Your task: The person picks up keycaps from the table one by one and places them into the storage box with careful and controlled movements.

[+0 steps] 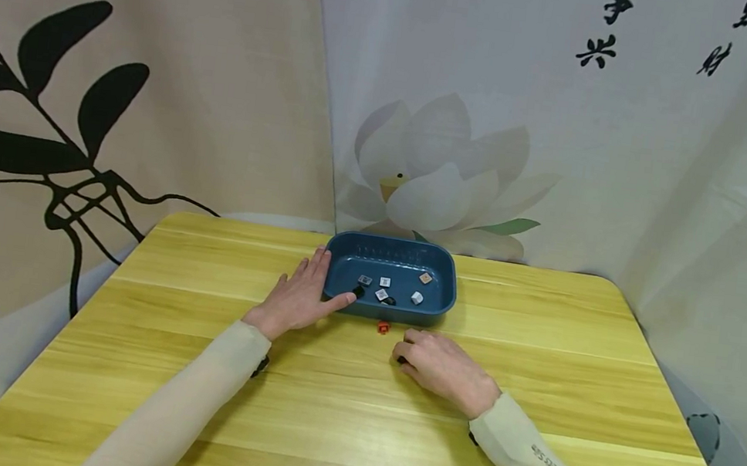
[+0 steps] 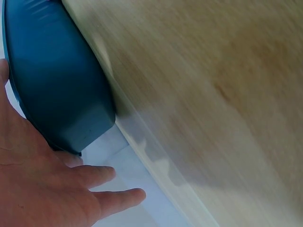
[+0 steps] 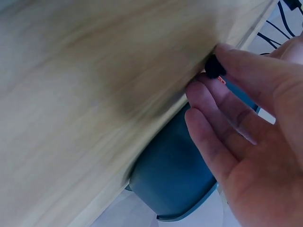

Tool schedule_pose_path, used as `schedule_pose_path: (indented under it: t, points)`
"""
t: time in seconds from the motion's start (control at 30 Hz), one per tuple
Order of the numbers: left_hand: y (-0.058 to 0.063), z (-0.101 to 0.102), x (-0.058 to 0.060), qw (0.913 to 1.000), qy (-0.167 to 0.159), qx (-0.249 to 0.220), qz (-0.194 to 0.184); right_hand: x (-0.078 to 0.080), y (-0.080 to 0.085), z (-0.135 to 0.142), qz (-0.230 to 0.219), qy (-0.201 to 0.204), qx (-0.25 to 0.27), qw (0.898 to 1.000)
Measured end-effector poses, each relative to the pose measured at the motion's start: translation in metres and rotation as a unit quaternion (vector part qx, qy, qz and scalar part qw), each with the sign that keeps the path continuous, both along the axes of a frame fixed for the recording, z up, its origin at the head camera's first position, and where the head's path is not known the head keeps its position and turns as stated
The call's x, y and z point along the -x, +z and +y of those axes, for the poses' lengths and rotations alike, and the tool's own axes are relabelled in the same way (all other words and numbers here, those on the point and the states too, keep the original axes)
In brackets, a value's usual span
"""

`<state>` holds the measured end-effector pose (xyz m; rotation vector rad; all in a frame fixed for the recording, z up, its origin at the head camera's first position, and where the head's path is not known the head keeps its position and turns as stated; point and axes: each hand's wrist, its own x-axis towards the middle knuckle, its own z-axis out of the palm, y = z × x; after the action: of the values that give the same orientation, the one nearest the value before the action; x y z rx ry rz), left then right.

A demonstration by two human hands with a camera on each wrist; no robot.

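Note:
A blue tray (image 1: pixel 385 311) stands near the table's far edge, with several small cubes inside, among them a white cube (image 1: pixel 417 298) and a black one (image 1: pixel 358 292). My left hand (image 1: pixel 296 295) rests against the tray's left end, fingers straight and thumb over the near corner. The left wrist view shows that hand (image 2: pixel 47 179) along the tray's wall. In front of the tray, my right hand (image 1: pixel 444 370) pinches a small black piece (image 3: pixel 215 67) between thumb and fingertips, low over the table. A small red piece (image 1: pixel 383 327) lies between tray and right hand.
The wooden table (image 1: pixel 335 430) runs back to a printed curtain (image 1: pixel 251 93) just behind the tray. In the right wrist view, dark cables (image 3: pixel 272 35) show past the table's edge.

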<state>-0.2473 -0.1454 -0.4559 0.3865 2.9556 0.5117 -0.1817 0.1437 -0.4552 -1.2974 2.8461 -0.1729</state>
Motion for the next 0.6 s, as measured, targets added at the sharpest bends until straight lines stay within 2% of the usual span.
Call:
schedule_pose_path:
  t: [0.43,0.6]
  points:
    - [0.0009,0.0001,0.0000,1.0000,0.000,-0.004,0.003,-0.0034,0.0011,0.0020,0.000,-0.013,0.015,1.000]
    - [0.0010,0.0001,-0.0003,1.0000,-0.001,-0.003,0.004,-0.0026,0.0035,0.0035,0.000,-0.028,0.047,0.998]
